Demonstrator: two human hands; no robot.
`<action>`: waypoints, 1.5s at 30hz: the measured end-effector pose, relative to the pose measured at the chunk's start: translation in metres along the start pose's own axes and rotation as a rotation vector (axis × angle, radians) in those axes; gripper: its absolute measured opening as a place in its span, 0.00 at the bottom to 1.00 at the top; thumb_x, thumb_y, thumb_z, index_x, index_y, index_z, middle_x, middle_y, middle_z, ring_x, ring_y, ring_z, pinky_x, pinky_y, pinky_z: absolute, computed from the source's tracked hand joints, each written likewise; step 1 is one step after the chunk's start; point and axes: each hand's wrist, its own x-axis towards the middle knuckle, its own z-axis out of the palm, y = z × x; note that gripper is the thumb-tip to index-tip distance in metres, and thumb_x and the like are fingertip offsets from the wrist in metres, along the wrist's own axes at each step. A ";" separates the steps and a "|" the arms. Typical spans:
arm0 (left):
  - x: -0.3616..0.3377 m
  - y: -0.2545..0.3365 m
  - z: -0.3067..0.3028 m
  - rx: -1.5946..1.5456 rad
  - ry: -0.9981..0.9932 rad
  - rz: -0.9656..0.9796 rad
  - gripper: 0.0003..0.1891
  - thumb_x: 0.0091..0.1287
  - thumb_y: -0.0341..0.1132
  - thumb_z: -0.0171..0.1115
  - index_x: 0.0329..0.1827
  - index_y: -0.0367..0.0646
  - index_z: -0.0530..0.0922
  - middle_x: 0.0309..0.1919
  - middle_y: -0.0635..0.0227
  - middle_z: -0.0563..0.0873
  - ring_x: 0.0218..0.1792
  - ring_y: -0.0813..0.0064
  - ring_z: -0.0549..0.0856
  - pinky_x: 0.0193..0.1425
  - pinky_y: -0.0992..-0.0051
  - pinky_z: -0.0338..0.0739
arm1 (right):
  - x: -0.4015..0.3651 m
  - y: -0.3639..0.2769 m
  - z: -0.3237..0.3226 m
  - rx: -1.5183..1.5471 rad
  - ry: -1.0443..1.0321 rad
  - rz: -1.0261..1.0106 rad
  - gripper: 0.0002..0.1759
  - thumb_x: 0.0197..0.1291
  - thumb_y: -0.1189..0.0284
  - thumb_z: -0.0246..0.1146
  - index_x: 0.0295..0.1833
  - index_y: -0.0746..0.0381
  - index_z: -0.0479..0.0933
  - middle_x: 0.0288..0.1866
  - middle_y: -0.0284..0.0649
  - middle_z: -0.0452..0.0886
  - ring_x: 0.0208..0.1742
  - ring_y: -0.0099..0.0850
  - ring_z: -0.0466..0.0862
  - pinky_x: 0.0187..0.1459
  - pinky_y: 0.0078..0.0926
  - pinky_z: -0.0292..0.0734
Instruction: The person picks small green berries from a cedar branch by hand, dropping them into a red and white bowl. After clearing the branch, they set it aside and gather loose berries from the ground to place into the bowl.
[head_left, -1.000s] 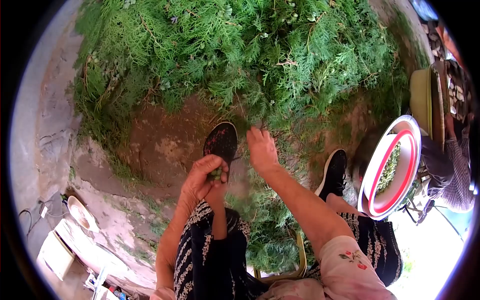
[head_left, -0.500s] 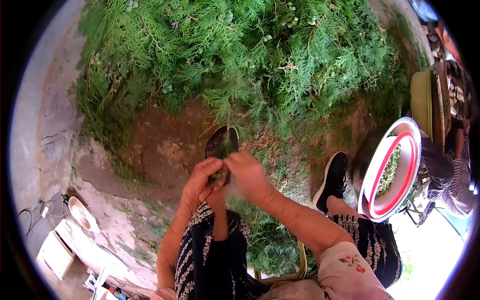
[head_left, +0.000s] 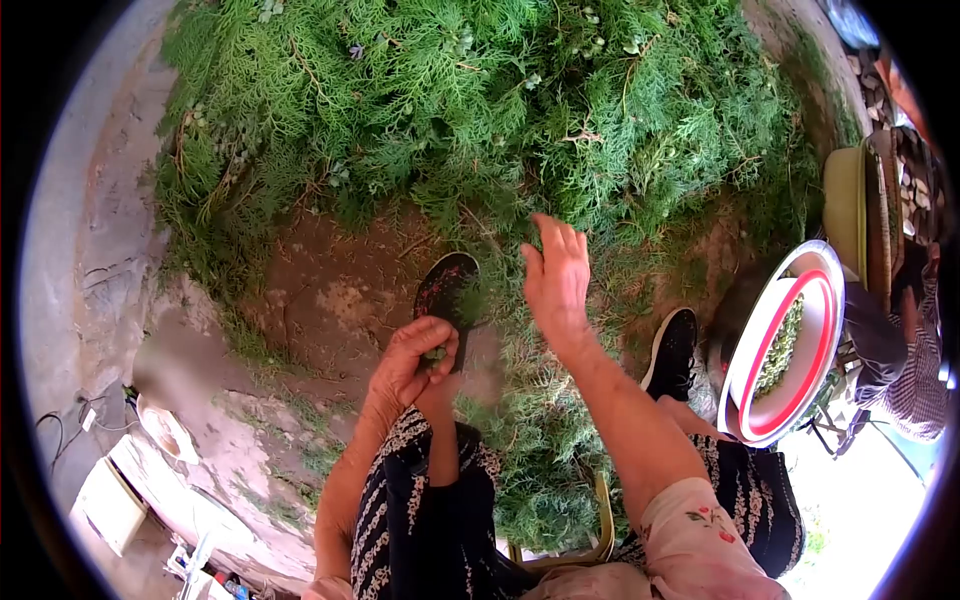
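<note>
My left hand (head_left: 418,358) is closed above my knee, its fingers curled round small green bits that partly show. My right hand (head_left: 558,278) reaches forward with its fingers apart, just in front of the large heap of green branches (head_left: 480,110). No object shows in its fingers. Beyond my left hand is a black shoe (head_left: 445,285), with a blurred green sprig over part of it. At the right stands a white basin with a red ring (head_left: 737,385), and small green pieces (head_left: 780,345) lie inside it.
Loose green sprigs (head_left: 540,400) cover the ground between my legs. My other shoe (head_left: 674,345) is near the basin. A yellow-green tub (head_left: 843,205) stands behind the basin, with a person's patterned clothing (head_left: 905,385) beside it. At the lower left are a round dish (head_left: 168,430) and cables.
My right hand has moved away from my left hand, forward and to the right, and its fingers have spread. My left hand has stayed nearly in place.
</note>
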 end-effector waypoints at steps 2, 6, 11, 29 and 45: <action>0.001 -0.001 0.000 0.012 0.016 -0.001 0.06 0.64 0.35 0.59 0.36 0.42 0.76 0.25 0.68 0.78 0.19 0.78 0.74 0.16 0.82 0.63 | -0.001 0.017 0.019 -0.214 -0.074 0.026 0.16 0.51 0.76 0.62 0.48 0.65 0.74 0.38 0.47 0.78 0.39 0.44 0.77 0.37 0.35 0.74; 0.000 0.001 0.000 -0.006 0.042 -0.019 0.06 0.65 0.35 0.59 0.36 0.41 0.76 0.25 0.68 0.78 0.18 0.78 0.74 0.15 0.82 0.62 | -0.008 0.022 0.036 -0.143 -0.419 0.119 0.14 0.48 0.75 0.63 0.43 0.66 0.76 0.33 0.46 0.78 0.33 0.43 0.78 0.33 0.36 0.74; 0.002 -0.005 -0.007 -0.041 0.016 0.008 0.05 0.65 0.35 0.58 0.37 0.43 0.76 0.24 0.69 0.78 0.16 0.80 0.73 0.12 0.84 0.60 | -0.025 -0.062 0.035 0.016 -0.267 -0.113 0.11 0.42 0.78 0.58 0.36 0.65 0.73 0.23 0.42 0.72 0.29 0.39 0.76 0.31 0.36 0.72; -0.002 0.005 0.011 0.076 0.013 -0.008 0.11 0.64 0.28 0.55 0.48 0.35 0.77 0.23 0.68 0.76 0.15 0.81 0.70 0.13 0.85 0.59 | -0.004 -0.011 0.045 0.152 -0.106 0.116 0.19 0.43 0.85 0.55 0.45 0.64 0.76 0.38 0.45 0.76 0.44 0.44 0.77 0.44 0.37 0.75; -0.001 0.004 0.008 0.095 -0.002 -0.005 0.10 0.65 0.31 0.56 0.44 0.35 0.78 0.22 0.69 0.77 0.17 0.80 0.73 0.14 0.85 0.60 | -0.036 0.043 0.032 0.022 -0.189 0.092 0.14 0.53 0.83 0.57 0.47 0.64 0.74 0.41 0.52 0.73 0.39 0.50 0.77 0.37 0.39 0.76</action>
